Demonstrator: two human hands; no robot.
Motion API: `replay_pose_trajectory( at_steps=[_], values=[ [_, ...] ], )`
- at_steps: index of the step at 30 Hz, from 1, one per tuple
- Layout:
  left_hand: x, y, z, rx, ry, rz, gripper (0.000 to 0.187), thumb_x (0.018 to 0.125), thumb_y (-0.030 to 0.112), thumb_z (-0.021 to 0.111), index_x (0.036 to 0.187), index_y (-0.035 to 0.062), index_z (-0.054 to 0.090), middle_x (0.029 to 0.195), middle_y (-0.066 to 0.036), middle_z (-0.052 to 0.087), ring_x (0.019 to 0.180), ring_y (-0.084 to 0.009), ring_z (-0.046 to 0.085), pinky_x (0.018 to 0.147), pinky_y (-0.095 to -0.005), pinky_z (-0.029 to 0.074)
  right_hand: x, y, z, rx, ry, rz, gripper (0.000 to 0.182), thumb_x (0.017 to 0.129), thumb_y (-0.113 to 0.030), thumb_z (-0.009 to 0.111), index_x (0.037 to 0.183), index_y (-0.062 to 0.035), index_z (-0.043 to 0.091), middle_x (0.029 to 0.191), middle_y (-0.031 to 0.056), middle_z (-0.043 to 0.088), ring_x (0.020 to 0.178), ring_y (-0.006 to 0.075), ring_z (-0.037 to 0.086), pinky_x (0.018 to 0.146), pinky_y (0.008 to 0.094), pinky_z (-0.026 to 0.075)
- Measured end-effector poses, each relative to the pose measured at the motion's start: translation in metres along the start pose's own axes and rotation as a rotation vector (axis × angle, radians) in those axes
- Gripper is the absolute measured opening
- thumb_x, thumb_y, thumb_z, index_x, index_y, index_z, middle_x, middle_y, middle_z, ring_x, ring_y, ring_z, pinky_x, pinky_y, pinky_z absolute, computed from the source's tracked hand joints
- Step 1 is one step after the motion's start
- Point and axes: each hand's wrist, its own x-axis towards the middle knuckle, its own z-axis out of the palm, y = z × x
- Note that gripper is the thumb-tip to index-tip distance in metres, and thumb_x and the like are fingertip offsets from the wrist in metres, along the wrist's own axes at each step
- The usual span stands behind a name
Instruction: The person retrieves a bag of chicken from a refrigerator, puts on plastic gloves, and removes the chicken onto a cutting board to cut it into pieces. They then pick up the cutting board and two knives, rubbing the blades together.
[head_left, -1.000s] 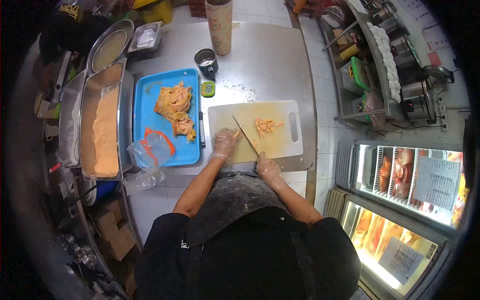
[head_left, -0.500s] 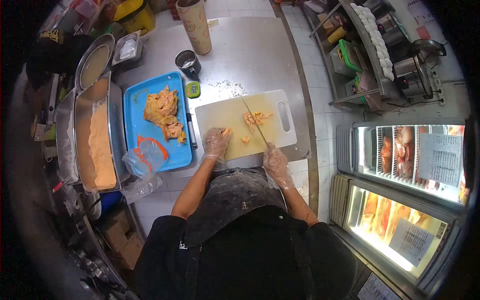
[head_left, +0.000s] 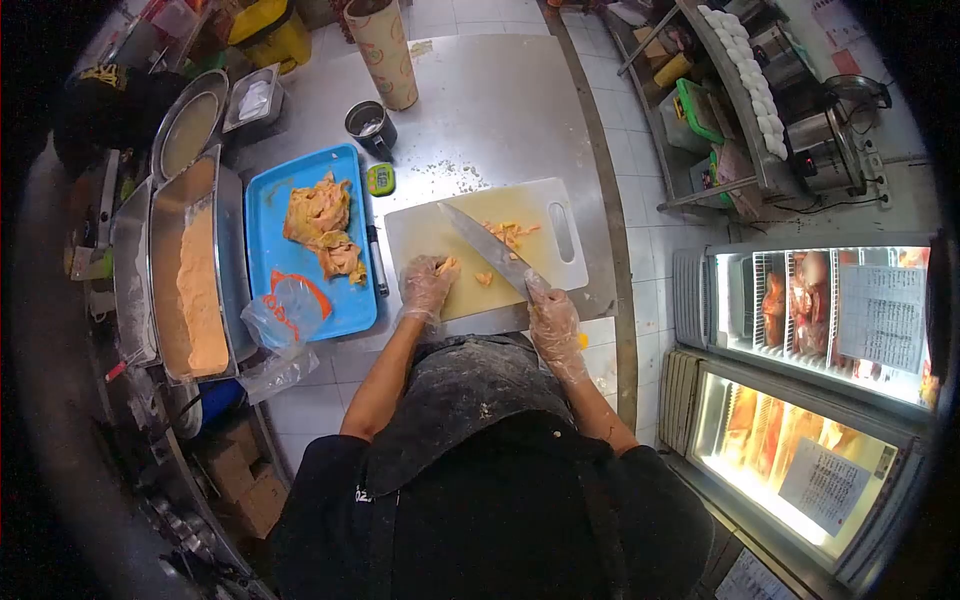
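Note:
My right hand (head_left: pixel 556 325), in a clear plastic glove, is closed round the handle of a large kitchen knife (head_left: pixel 490 248). Its broad blade lies tilted above the white cutting board (head_left: pixel 410 232), pointing up and left. At the board's lower left, my gloved left hand (head_left: pixel 428 290) has its fingers curled on a piece of raw chicken (head_left: pixel 447 266). Cut chicken strips (head_left: pixel 515 236) lie beyond the blade, partly hidden by it, and a small chicken bit (head_left: pixel 484 279) sits nearer me.
Left of the board, a blue tray (head_left: pixel 352 316) holds more raw chicken (head_left: pixel 322 225) and a plastic bag (head_left: pixel 278 318). A marker (head_left: pixel 377 262), green timer (head_left: pixel 380 179), dark metal cup (head_left: pixel 370 128) and patterned cylinder (head_left: pixel 382 55) stand near. A metal pan (head_left: pixel 236 290) holds orange powder.
The knife has swung leftward, and its blade now shows its flat side instead of its edge. My left hand stays on the chicken piece.

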Motion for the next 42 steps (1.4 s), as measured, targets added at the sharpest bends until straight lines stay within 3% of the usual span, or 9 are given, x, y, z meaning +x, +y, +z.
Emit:
replay_pose_trajectory(
  at_steps=[2,4,12,24,27,33,37,39,42],
  values=[
    [-0.004,0.007,0.001,-0.048,0.008,0.022,0.032,0.073,0.034,0.067,0.087,0.0049,0.067,0.09,-0.017,0.063,0.083,-0.0323,0.059,0.074,-0.0404,0.047,0.001,0.002,0.004,-0.001,0.023,0.006,0.053,0.073,0.0,0.059,0.122,-0.0192,0.054,0.077,0.0183,0.056,0.069,0.037,0.056,0.061,0.0448,0.046],
    [-0.01,0.007,0.012,-0.417,0.474,0.16,0.023,0.07,0.027,0.07,0.079,0.0063,0.066,0.083,-0.014,0.062,0.079,-0.0303,0.058,0.071,-0.0406,0.047,0.0,0.006,0.01,-0.003,-0.084,0.159,0.035,0.08,-0.014,0.06,0.115,-0.017,0.058,0.078,0.0191,0.057,0.069,0.0372,0.057,0.061,0.0451,0.046],
    [0.01,0.067,0.016,0.306,0.052,0.561,0.01,0.075,0.019,0.062,0.074,0.0097,0.061,0.074,-0.011,0.058,0.077,-0.03,0.057,0.069,-0.043,0.044,0.012,-0.019,-0.002,-0.154,-0.184,0.013,0.026,0.095,-0.025,0.041,0.114,-0.0187,0.059,0.08,0.0227,0.057,0.07,0.0368,0.06,0.061,0.0473,0.047],
    [0.054,0.01,0.025,-0.211,0.117,0.037,0.033,0.073,0.023,0.068,0.098,0.0023,0.063,0.088,-0.013,0.063,0.09,-0.0272,0.059,0.083,-0.0382,0.046,-0.024,0.064,0.012,0.3,0.084,0.047,0.031,0.082,-0.015,0.055,0.113,-0.0095,0.059,0.09,0.0216,0.062,0.081,0.0342,0.061,0.072,0.0413,0.049],
    [0.044,-0.005,0.044,0.165,0.056,0.449,0.052,0.07,0.025,0.073,0.114,0.0024,0.056,0.1,-0.016,0.058,0.078,-0.0253,0.058,0.074,-0.0356,0.049,-0.028,0.09,0.013,0.303,0.0,0.295,0.03,0.084,-0.019,0.053,0.111,-0.0052,0.057,0.083,0.0194,0.063,0.076,0.0318,0.062,0.067,0.0409,0.048],
    [0.022,0.038,0.052,0.418,-0.162,0.305,0.092,0.063,0.03,0.075,0.137,0.0032,0.028,0.119,-0.021,0.041,0.103,-0.0372,0.052,0.089,-0.0378,0.045,-0.012,0.082,-0.019,0.259,-0.247,0.586,0.029,0.085,-0.028,0.051,0.099,-0.0035,0.057,0.087,0.0245,0.061,0.086,0.042,0.058,0.075,0.048,0.044],
    [0.008,0.06,0.04,0.627,-0.345,0.153,0.085,0.066,0.025,0.072,0.136,0.0024,0.03,0.116,-0.021,0.041,0.102,-0.036,0.052,0.083,-0.0389,0.049,-0.007,0.076,-0.02,0.186,-0.269,0.514,0.027,0.086,-0.027,0.049,0.097,-0.0029,0.056,0.086,0.0255,0.06,0.086,0.0429,0.057,0.075,0.0496,0.043],
    [0.012,0.029,0.059,0.462,-0.067,0.312,0.075,0.069,0.018,0.067,0.134,0.0024,0.033,0.11,-0.021,0.043,0.098,-0.0358,0.053,0.076,-0.039,0.051,-0.008,0.072,-0.017,0.124,-0.309,0.436,0.027,0.086,-0.026,0.048,0.097,-0.0026,0.056,0.087,0.0256,0.059,0.086,0.0428,0.057,0.076,0.0494,0.044],
    [0.017,0.029,0.058,0.324,-0.15,0.193,0.075,0.071,0.018,0.067,0.136,0.0055,0.031,0.116,-0.025,0.04,0.105,-0.0385,0.048,0.088,-0.0424,0.045,-0.017,0.067,-0.01,0.103,-0.388,0.402,0.026,0.085,-0.024,0.05,0.098,-0.0024,0.056,0.087,0.0254,0.059,0.088,0.0418,0.057,0.077,0.0483,0.044]
  ],
)
